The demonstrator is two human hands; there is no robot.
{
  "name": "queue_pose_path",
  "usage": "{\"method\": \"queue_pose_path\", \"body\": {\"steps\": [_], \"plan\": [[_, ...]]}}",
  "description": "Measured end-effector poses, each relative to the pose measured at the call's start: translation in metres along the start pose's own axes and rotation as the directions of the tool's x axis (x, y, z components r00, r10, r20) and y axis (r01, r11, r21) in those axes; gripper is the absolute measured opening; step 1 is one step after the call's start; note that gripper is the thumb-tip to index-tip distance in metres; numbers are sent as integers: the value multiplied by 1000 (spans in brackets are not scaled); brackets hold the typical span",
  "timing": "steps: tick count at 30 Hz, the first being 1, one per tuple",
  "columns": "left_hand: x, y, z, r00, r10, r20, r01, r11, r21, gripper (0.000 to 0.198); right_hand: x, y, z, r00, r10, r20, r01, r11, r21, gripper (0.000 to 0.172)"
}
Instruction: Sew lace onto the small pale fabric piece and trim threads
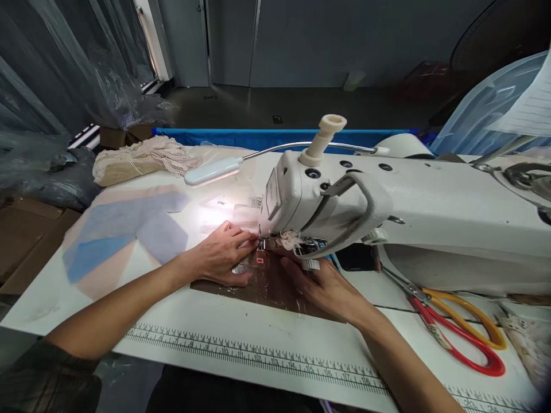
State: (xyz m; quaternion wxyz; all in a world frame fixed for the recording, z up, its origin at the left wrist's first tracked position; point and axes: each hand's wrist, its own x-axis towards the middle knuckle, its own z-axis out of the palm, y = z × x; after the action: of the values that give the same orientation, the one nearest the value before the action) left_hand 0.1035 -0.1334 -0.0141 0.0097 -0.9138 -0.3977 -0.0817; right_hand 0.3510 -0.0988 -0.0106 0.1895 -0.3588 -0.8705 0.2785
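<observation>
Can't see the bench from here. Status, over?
Left hand flat by the presser foot. Right hand on brown plate under machine head. Scissors lie apart, right.

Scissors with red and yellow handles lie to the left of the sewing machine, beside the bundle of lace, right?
Not quite. The scissors lie on the table's right side, below the sewing machine arm, as the head view shows. The bundle of lace sits far left, apart from them.

Showing printed numbers along the ruler scale (258,358) on the table's (301,327) front edge, running roughly 8 through 18, small and partly blurred; bearing no other readable text anywhere.
</observation>
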Motion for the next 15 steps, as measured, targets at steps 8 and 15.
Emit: {"method": "queue_pose_path", "body": {"steps": [8,15], "plan": [[-1,-2,7,999,-17,-37,16,1000,-10,45,2,10,12,989,44,-141,-46,999,-10,26],[-1,1,5,997,-42,-68,38,998,-57,46,-2,10,11,986,84,-145,-72,993,91,25]]}}
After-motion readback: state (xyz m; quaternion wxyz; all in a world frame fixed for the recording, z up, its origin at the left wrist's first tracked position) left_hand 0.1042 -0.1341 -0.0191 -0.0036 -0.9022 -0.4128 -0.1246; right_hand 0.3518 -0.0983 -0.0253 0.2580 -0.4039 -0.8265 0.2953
